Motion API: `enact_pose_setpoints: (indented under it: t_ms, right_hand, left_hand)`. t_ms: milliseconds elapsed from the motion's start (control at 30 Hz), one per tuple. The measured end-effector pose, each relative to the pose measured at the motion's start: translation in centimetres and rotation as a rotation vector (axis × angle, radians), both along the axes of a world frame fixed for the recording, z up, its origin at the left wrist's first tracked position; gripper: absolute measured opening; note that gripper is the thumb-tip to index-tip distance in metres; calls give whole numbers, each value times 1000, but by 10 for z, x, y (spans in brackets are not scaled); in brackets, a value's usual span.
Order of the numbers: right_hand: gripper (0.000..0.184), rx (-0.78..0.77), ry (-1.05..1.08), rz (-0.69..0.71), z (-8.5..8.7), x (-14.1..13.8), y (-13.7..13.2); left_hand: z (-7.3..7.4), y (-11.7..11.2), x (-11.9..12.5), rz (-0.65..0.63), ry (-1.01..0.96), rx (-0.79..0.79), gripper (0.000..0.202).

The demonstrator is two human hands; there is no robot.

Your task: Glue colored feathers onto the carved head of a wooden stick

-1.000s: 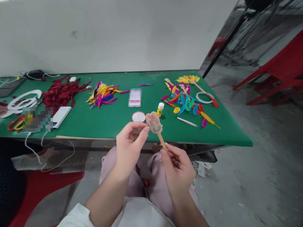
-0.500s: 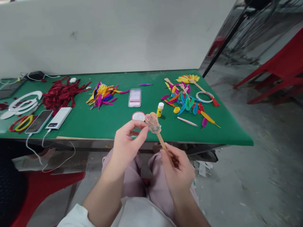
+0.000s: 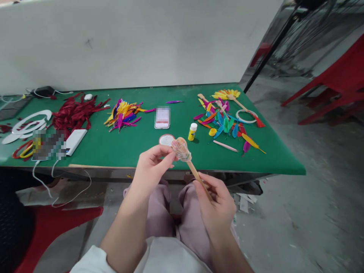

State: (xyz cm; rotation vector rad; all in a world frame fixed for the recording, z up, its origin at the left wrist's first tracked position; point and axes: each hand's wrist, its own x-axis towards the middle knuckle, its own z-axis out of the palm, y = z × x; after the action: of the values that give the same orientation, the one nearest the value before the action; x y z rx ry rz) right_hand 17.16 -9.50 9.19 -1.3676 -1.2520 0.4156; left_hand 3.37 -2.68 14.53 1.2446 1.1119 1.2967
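My right hand [image 3: 214, 203] is closed round the lower end of a wooden stick [image 3: 196, 174] held over my lap. The stick's rounded, paddle-like head [image 3: 179, 148] looks covered with pale, mottled colour. My left hand [image 3: 152, 167] pinches the left edge of that head between thumb and fingertips. Both hands hover just in front of the green table's [image 3: 136, 142] near edge. Close behind the stick's head lie a round white lid [image 3: 165, 139] and a small yellow glue bottle [image 3: 192, 131] with a white cap.
Loose coloured feathers [image 3: 224, 123] and other feathered sticks lie at the table's right, a mixed feather pile [image 3: 123, 112] in the middle, red feathers [image 3: 74, 112] at left. A phone [image 3: 162, 116], power bank [image 3: 74, 141], cables and white cut-outs [image 3: 27, 123] lie there too. Red chairs stand at right.
The stick's head has tilted and shifted slightly left and down. My left fingers have closed more tightly on its edge. My right hand has hardly moved.
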Motion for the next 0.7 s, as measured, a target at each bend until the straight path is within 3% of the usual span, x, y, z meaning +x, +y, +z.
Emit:
enact_pose_setpoints:
  t_ms: [333,567,700]
  right_hand:
    - [14,-110,180,27,7,-1,0]
    - [22,-163,456,3,5,1,4]
    - [23,-208,466,59,6,0,4]
  left_hand:
    - [-2,1,-8,-66,101,14,15]
    - [-7,1,-10,185,97,115,13]
    - [-8,-7,-2,196,302,332,7]
